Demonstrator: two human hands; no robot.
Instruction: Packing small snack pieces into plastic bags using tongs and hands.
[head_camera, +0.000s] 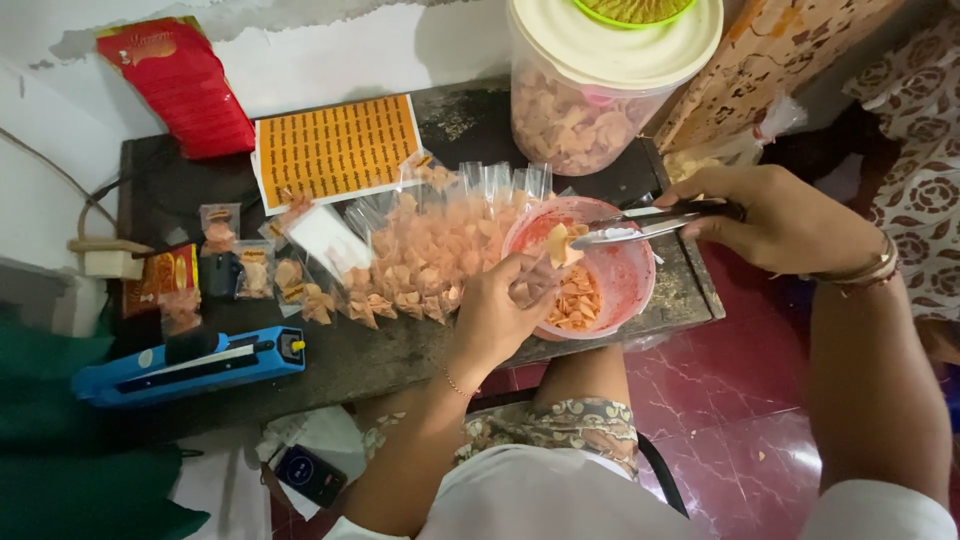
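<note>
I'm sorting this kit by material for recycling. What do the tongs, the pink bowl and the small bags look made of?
Tongs: apparently bare metal, shiny silver arms, dark grip.
Pink bowl: probably plastic, translucent, light glowing through its wall.
Small bags: clear thin plastic film, glossy, the chips showing through.

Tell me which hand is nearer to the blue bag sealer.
Left. The left hand is at the pink bowl's near rim, just right of the blue bag sealer. The right hand, gripping tongs, is beyond the bowl.
</note>
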